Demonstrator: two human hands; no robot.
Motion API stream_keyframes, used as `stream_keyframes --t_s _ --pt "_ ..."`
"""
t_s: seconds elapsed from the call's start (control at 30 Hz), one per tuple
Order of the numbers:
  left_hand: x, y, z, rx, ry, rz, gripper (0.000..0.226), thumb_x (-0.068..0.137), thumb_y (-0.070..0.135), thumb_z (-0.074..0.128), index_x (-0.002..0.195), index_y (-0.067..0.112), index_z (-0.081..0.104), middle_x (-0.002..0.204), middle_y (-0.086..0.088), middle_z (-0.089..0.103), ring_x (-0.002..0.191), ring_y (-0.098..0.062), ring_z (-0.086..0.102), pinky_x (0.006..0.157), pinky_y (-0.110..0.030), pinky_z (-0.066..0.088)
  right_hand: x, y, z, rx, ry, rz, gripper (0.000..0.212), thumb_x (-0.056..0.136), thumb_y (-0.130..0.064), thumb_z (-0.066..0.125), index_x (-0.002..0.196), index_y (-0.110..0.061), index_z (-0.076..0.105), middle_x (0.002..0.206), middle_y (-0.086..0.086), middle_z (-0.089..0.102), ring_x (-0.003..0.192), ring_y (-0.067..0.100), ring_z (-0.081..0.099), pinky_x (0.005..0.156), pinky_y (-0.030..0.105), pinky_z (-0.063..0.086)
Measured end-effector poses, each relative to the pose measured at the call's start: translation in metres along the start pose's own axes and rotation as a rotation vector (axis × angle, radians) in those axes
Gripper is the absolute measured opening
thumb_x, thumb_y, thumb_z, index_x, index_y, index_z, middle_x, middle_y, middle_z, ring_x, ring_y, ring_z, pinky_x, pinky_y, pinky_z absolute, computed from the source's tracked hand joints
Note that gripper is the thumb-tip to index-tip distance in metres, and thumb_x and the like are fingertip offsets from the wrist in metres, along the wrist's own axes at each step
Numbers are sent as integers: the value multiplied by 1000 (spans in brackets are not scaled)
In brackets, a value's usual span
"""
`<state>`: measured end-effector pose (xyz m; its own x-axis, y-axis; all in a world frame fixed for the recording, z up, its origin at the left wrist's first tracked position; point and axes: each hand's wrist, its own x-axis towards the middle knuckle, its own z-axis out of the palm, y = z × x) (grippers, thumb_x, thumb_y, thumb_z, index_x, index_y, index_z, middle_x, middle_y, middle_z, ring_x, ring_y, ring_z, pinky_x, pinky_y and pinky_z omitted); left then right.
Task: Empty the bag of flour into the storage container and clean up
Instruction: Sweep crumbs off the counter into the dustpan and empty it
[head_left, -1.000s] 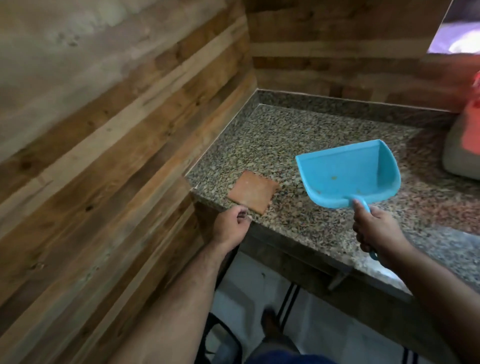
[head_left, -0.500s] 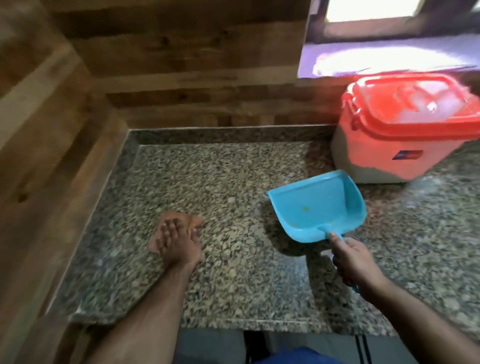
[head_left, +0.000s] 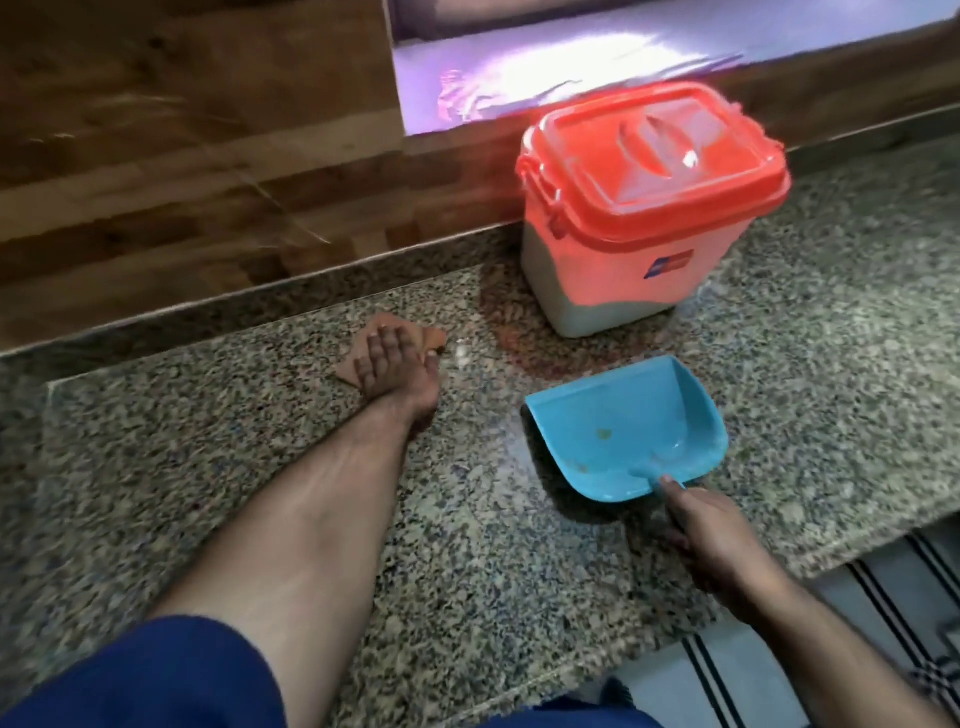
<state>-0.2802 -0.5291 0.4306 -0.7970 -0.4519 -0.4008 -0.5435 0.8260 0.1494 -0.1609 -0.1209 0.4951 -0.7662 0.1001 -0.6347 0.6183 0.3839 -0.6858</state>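
My left hand presses flat fingers on the orange cloth; my right hand grips the blue plastic dustpan, crumb-specked.

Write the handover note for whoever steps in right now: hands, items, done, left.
Left hand: flat, fingers straight, pressing the brown cloth on the granite counter.
Right hand: grips the handle of the blue dustpan, resting on the counter.
Storage container: by the back wall, orange lid on.
Done: container lidded; no flour bag in view.
Left: wipe toward the dustpan, which holds only a few specks; empty it.
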Motion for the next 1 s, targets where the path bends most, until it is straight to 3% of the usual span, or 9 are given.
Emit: stream_keyframes --t_s 0.07,0.1,0.2,0.4,0.7,0.8,0.87,0.93,1.0 --pt "-1 32 3 15 -36 99 74 110 55 21 171 21 -3 179 -5 -16 164 -28 -17 131 -53 -8 -1 12 -19 23 16 25 74 79 -84 66 83 -11 69 61 14 57 50 33 52 60 36 33" --pt "-6 46 6 27 -55 153 74 109 55 21 171 23 -5 178 -4 -19 164 -28 -19 131 -53 -9 -5 14 -27 35 28 26 71 85 -79 65 85 -8 67 59 12 54 46 29 48 57 33 31" --pt "-37 81 19 105 -122 289 73 110 54 17 170 23 -10 176 -5 -25 163 -28 -22 131 -54 -11 -11 16 -46 65 46 46 48 103 -57 62 82 -14 58 53 1 42 38 16 32 48 22 24" --pt "-139 115 63 110 -186 415 71 112 51 14 169 23 -17 175 -5 -29 162 -29 -25 126 -53 -17 -28 35 -91 118 15 34 45 107 -49 58 75 -19 49 52 -1 38 40 13 25 48 19 20" --pt "-294 143 155 -24 -154 257 67 113 50 15 170 26 -13 175 1 -28 162 -21 -25 128 -51 -16 -63 109 -176 1 -96 -35 43 105 -53 58 78 -19 54 56 1 43 39 15 29 45 20 23" --pt "-326 160 157 -304 -139 113 64 115 46 17 172 23 -3 178 -3 -18 164 -23 -17 131 -51 -12 -80 137 -193 -15 -153 -29 42 105 -53 59 79 -19 54 56 0 44 39 15 31 44 20 23" --pt "-343 169 150 -582 -104 27 62 115 49 21 172 26 10 180 -4 4 165 -31 6 132 -54 1 -94 154 -199 -11 -179 -49 43 106 -50 60 79 -17 54 55 0 43 37 13 32 42 19 23" --pt "-358 167 142 -984 -113 -72 75 103 79 28 166 39 31 169 3 35 152 -35 39 126 -63 24 -108 172 -202 -31 -188 -74 43 107 -47 60 79 -15 52 55 1 42 35 13 32 41 20 23" --pt "-370 155 138 -1343 -117 -167 94 87 97 32 159 37 47 162 -8 50 137 -29 56 115 -56 45 -119 189 -202 -46 -205 -74 44 106 -48 60 81 -14 52 56 3 44 39 16 34 42 21 24"
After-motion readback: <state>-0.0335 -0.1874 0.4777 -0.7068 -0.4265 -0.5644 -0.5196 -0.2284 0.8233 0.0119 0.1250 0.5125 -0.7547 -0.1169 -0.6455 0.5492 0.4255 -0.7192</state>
